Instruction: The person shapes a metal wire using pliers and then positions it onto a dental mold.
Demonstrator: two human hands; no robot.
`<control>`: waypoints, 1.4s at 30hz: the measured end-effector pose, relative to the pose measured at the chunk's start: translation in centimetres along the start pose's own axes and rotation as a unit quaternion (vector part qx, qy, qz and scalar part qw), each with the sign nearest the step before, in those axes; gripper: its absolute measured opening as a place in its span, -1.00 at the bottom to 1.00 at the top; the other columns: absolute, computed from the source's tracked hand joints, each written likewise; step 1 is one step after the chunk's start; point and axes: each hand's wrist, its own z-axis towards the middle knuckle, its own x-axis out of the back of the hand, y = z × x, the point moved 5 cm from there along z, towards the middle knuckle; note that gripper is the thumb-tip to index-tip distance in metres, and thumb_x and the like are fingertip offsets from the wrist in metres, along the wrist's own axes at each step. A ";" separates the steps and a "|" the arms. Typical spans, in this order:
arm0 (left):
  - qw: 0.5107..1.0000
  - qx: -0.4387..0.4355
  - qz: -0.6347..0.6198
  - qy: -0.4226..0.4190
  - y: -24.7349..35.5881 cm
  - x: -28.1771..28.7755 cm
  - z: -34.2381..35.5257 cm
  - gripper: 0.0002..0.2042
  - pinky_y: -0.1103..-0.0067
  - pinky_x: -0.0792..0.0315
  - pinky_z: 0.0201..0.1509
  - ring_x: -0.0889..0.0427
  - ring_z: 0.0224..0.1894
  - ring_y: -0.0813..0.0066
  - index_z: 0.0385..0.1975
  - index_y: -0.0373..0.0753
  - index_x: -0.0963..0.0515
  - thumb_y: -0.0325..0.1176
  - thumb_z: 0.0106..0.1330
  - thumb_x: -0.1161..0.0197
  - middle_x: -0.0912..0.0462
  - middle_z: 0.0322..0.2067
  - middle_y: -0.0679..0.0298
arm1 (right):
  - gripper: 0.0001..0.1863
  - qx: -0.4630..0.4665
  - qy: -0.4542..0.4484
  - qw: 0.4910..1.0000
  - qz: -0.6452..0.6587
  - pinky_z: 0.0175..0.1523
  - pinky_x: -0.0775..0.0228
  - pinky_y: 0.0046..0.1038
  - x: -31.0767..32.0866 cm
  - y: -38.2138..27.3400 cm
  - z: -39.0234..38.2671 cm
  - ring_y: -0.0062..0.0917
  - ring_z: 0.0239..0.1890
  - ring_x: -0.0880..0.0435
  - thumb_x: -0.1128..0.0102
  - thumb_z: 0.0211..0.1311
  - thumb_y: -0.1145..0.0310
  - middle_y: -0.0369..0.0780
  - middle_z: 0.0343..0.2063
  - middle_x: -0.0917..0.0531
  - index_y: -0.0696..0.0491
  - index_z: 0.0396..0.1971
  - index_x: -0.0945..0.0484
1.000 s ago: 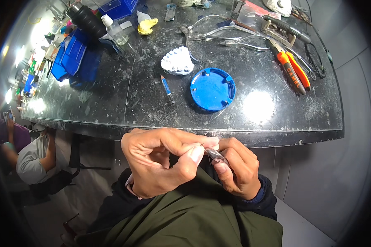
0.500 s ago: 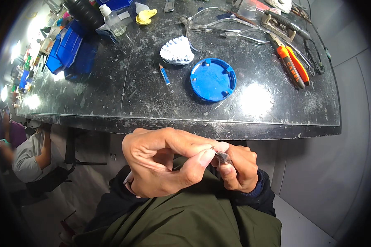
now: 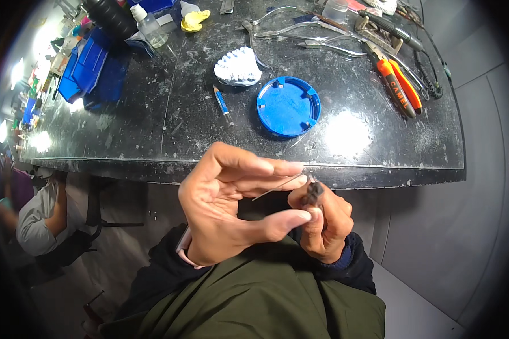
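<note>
My left hand [image 3: 215,206] is open, thumb and fingers spread apart around a thin metal wire [image 3: 276,188]. The wire slants out from the dark jaws of what look like pliers [image 3: 314,193], slightly blurred. My right hand [image 3: 331,226] is closed round this tool, whose handles are hidden in the palm. Both hands are just off the front edge of the bench, above my lap. Beyond them on the bench lie a blue round lid [image 3: 288,107], a short blue pencil [image 3: 223,106] and a white plaster dental model [image 3: 237,68].
Orange-handled cutters [image 3: 398,85] lie on the right of the black bench [image 3: 198,144], near several metal pliers [image 3: 333,45] and a corded handpiece [image 3: 393,31]. Blue bins [image 3: 87,68], a clear bottle [image 3: 150,28] and a yellow piece [image 3: 194,21] stand back left. Another person [image 3: 42,220] sits at far left.
My left thumb and fingers have parted from the wire tip and spread open. The tool in my right hand has tilted up, and the wire now shows at length.
</note>
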 end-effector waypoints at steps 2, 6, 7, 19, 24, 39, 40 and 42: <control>0.995 -0.049 0.083 -0.034 0.1 -0.5 -0.1 -0.74 0.51 -0.57 -0.05 -0.68 -0.16 0.32 -0.36 -0.47 -0.53 -0.60 -0.03 -0.46 -0.65 -0.23 -0.07 | -0.80 0.022 0.037 0.999 0.005 -0.55 -0.28 -0.50 0.0 0.0 0.0 -0.40 -0.66 -0.44 -0.07 0.22 0.51 -0.06 -0.58 -0.48 0.31 -0.55 -0.40; 0.964 -0.115 0.228 -0.073 0.5 -0.6 -0.5 -0.76 0.53 -0.58 -0.11 -0.70 -0.20 0.34 -0.32 -0.42 -0.59 -0.58 -0.02 -0.43 -0.68 -0.27 -0.01 | -0.79 0.029 0.063 0.998 0.003 -0.56 -0.28 -0.50 -0.2 0.0 -0.1 -0.41 -0.66 -0.43 -0.07 0.23 0.50 -0.06 -0.59 -0.48 0.31 -0.55 -0.39; 0.953 -0.129 0.264 -0.076 0.6 -0.7 -0.6 -0.77 0.53 -0.58 -0.13 -0.71 -0.21 0.34 -0.32 -0.40 -0.61 -0.58 -0.01 -0.42 -0.68 -0.28 0.01 | -0.79 0.033 0.062 0.998 0.009 -0.56 -0.27 -0.50 -0.2 0.0 -0.1 -0.41 -0.66 -0.43 -0.08 0.23 0.50 -0.06 -0.59 -0.48 0.31 -0.55 -0.39; 0.894 -0.226 0.385 -0.045 3.3 0.1 0.8 -0.88 0.45 -0.52 -0.06 -0.71 -0.22 0.26 -0.42 -0.32 -0.62 -0.56 0.01 -0.35 -0.70 -0.36 0.16 | -0.83 -0.047 -0.005 0.998 0.041 -0.39 -0.37 -0.54 0.8 -1.2 1.0 -0.49 -0.55 -0.52 -0.13 0.23 0.48 -0.04 -0.35 -0.60 0.28 -0.48 -0.46; 0.894 -0.171 0.382 -0.163 4.9 0.9 3.1 -0.92 0.36 -0.44 0.04 -0.62 -0.07 0.17 -0.48 -0.32 -0.61 -0.57 0.02 -0.36 -0.68 -0.33 0.13 | -0.67 -0.144 0.017 0.985 0.096 -0.42 -0.36 -0.60 3.4 -1.4 4.6 -0.54 -0.49 -0.57 -0.28 0.12 0.26 0.05 -0.23 -0.63 0.18 -0.58 -0.38; 0.785 -0.207 0.533 -0.237 3.7 4.0 12.1 -0.46 0.33 -0.39 0.13 -0.42 0.15 0.20 -0.02 -0.23 -0.45 -0.31 -0.05 -0.48 -0.40 0.11 0.15 | -0.55 0.082 -0.126 0.987 -0.056 -0.37 -0.49 -0.58 3.4 -1.4 15.4 -0.54 -0.41 -0.67 -0.26 -0.01 0.76 -0.05 -0.45 -0.69 0.03 -0.68 -0.15; 0.786 -0.156 0.547 -0.242 2.7 4.9 13.1 -0.36 0.32 -0.38 0.16 -0.39 0.17 0.21 0.05 -0.22 -0.39 -0.25 -0.07 -0.50 -0.37 0.13 0.14 | -0.56 0.057 -0.096 0.993 -0.021 -0.35 -0.49 -0.59 3.3 -0.5 15.8 -0.56 -0.39 -0.67 -0.25 0.00 0.77 -0.06 -0.43 -0.70 0.04 -0.67 -0.15; 0.779 -0.032 0.568 -0.263 0.4 6.7 14.4 -0.17 0.32 -0.35 0.23 -0.32 0.22 0.24 0.16 -0.25 -0.25 -0.16 -0.13 -0.56 -0.30 0.15 0.13 | -0.57 0.069 -0.093 0.993 -0.024 -0.32 -0.50 -0.59 2.8 0.9 16.6 -0.54 -0.33 -0.69 -0.23 0.01 0.78 -0.06 -0.40 -0.70 0.04 -0.65 -0.16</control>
